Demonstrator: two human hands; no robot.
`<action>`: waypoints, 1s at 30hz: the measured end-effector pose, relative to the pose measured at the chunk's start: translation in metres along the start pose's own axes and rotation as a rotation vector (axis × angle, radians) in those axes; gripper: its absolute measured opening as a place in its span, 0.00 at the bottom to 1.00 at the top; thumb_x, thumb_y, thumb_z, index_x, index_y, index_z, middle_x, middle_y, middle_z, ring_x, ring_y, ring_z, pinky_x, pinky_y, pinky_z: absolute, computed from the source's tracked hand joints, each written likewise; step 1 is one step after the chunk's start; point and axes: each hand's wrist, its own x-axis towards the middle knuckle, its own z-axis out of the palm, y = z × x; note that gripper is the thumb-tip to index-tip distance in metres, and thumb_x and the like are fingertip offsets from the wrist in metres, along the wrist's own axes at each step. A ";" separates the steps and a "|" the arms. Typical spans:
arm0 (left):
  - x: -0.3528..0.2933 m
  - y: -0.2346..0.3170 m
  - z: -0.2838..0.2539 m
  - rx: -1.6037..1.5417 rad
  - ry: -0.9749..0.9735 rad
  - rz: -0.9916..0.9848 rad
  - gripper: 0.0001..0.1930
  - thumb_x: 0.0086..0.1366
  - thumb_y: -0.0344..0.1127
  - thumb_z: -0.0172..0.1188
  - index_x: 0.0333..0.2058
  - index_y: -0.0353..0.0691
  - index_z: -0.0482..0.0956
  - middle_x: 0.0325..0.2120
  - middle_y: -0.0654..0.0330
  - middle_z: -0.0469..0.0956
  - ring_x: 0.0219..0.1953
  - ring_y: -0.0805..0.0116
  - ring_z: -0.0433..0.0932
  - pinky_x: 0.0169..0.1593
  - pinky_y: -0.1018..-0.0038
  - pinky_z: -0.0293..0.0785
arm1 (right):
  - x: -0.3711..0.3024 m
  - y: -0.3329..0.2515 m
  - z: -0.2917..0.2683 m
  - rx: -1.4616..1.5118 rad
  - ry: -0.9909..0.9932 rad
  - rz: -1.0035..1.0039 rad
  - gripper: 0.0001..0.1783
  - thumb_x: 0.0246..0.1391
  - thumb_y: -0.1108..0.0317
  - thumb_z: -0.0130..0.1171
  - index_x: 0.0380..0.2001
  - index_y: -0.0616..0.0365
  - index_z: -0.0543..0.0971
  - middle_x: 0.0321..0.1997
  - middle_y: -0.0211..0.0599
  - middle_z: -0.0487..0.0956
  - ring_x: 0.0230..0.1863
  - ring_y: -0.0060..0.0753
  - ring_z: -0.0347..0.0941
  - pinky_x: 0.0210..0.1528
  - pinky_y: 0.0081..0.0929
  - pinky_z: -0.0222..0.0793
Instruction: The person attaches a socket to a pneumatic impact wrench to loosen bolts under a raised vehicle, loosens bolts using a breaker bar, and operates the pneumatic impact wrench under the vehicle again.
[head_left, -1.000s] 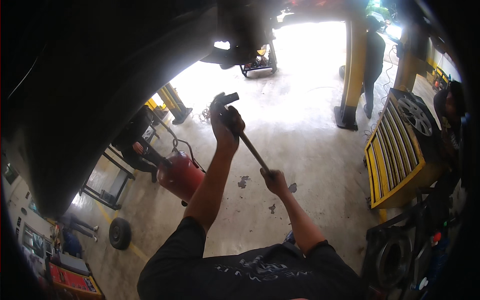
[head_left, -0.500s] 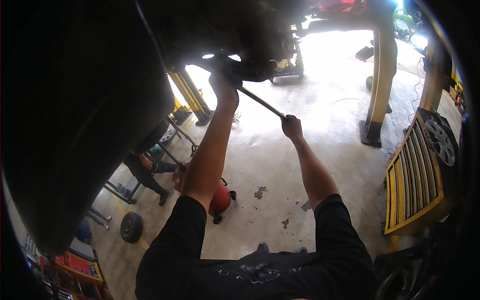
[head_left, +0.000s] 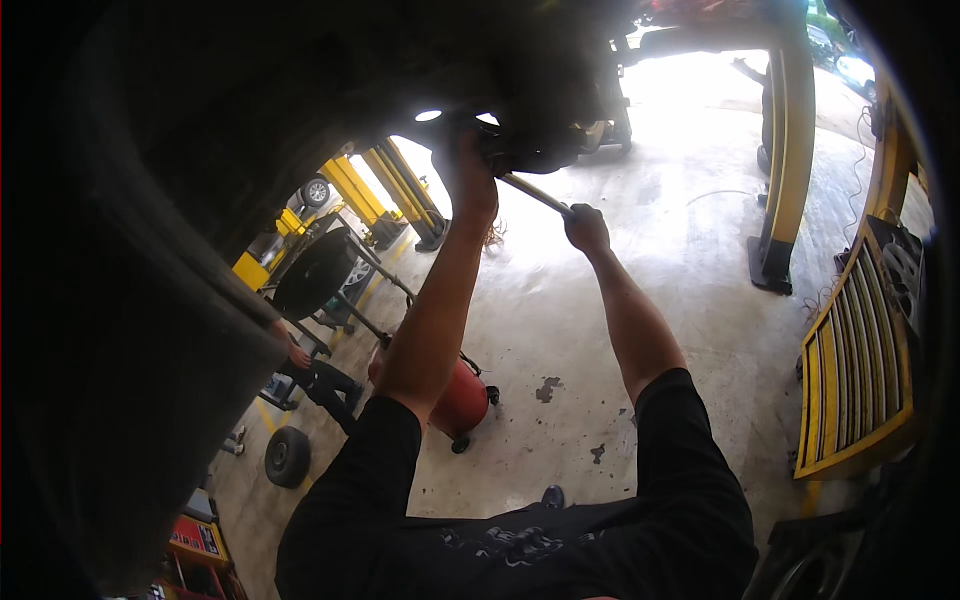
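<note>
Overhead is the dark underside of a raised vehicle (head_left: pixel 400 60), with two bright round openings showing near my hands. My left hand (head_left: pixel 470 180) reaches up against the parts there, beside the upper end of a long metal bar (head_left: pixel 538 193); its fingers are lost in shadow. The bar slants down to the right, where my right hand (head_left: pixel 587 228) is closed round its lower end. What the bar's upper end engages is hidden in the dark.
Yellow lift posts (head_left: pixel 790 150) stand at right and far left. A red wheeled tank (head_left: pixel 458 400) is below my left arm. A yellow slatted cabinet (head_left: pixel 855 370) stands at right. Left lies a loose tyre (head_left: pixel 288 457), near another person's leg (head_left: pixel 325 390).
My view has shifted, so the surroundings sit further right and more shows at left. The bar looks shorter and less steep, with my right hand slightly higher and nearer my left.
</note>
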 end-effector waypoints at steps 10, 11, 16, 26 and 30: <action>0.001 -0.005 -0.001 -0.040 -0.045 0.010 0.11 0.62 0.40 0.50 0.42 0.45 0.69 0.29 0.64 0.69 0.28 0.77 0.69 0.22 0.82 0.65 | -0.025 -0.005 0.009 0.131 0.238 0.155 0.26 0.56 0.45 0.48 0.20 0.55 0.79 0.25 0.51 0.78 0.31 0.58 0.75 0.36 0.47 0.71; 0.002 -0.005 -0.004 -0.121 -0.029 0.018 0.08 0.63 0.34 0.47 0.40 0.44 0.70 0.26 0.64 0.70 0.24 0.77 0.70 0.19 0.82 0.64 | -0.027 -0.006 0.003 0.122 0.237 0.156 0.26 0.56 0.45 0.50 0.20 0.55 0.79 0.25 0.50 0.78 0.31 0.58 0.75 0.35 0.47 0.71; 0.005 -0.008 -0.010 -0.078 -0.029 -0.006 0.12 0.62 0.40 0.50 0.43 0.45 0.69 0.31 0.64 0.71 0.30 0.76 0.71 0.28 0.81 0.68 | -0.039 0.012 -0.003 0.083 0.083 0.137 0.24 0.52 0.45 0.55 0.20 0.57 0.80 0.26 0.52 0.78 0.34 0.56 0.76 0.36 0.44 0.72; 0.013 -0.018 -0.018 0.002 -0.034 0.111 0.10 0.63 0.32 0.49 0.43 0.40 0.69 0.33 0.60 0.70 0.35 0.72 0.72 0.38 0.78 0.73 | -0.056 0.031 0.023 0.198 0.138 0.116 0.15 0.52 0.60 0.55 0.24 0.61 0.80 0.27 0.54 0.77 0.32 0.56 0.75 0.35 0.44 0.70; 0.010 -0.025 -0.022 0.135 -0.077 0.103 0.20 0.59 0.36 0.56 0.50 0.38 0.69 0.43 0.57 0.72 0.44 0.68 0.73 0.42 0.73 0.75 | -0.056 0.041 0.020 0.165 0.100 0.139 0.15 0.50 0.57 0.56 0.29 0.59 0.82 0.32 0.52 0.79 0.37 0.56 0.76 0.41 0.44 0.72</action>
